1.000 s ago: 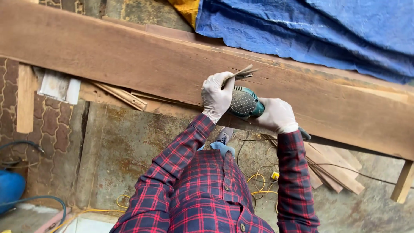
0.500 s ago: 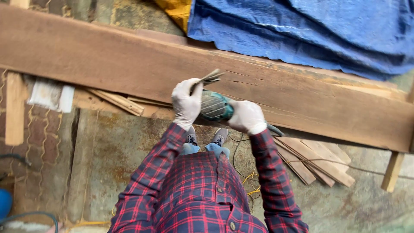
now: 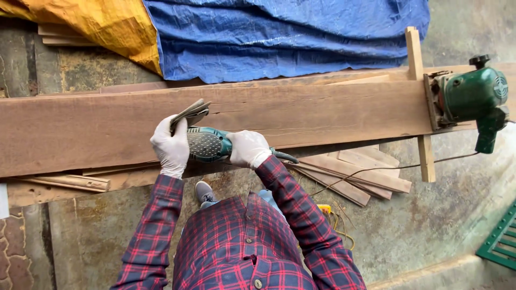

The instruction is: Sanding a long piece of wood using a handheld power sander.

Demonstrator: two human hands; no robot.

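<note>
A long brown wooden plank lies across the view at waist height. On its near edge rests a teal hand-held power sander. My left hand, in a white glove, grips the sander's front together with a few folded sheets of sandpaper. My right hand, also gloved, holds the sander's rear handle. Both sleeves are red and blue plaid.
A green electric power tool sits on the plank's right end beside an upright wooden batten. Blue tarpaulin and yellow tarpaulin lie behind. Loose wood offcuts and cables are on the concrete floor below.
The view has swung right and the plank now looks level. The sander and both hands have shifted left along the plank. The green tool at the right end has come into view.
</note>
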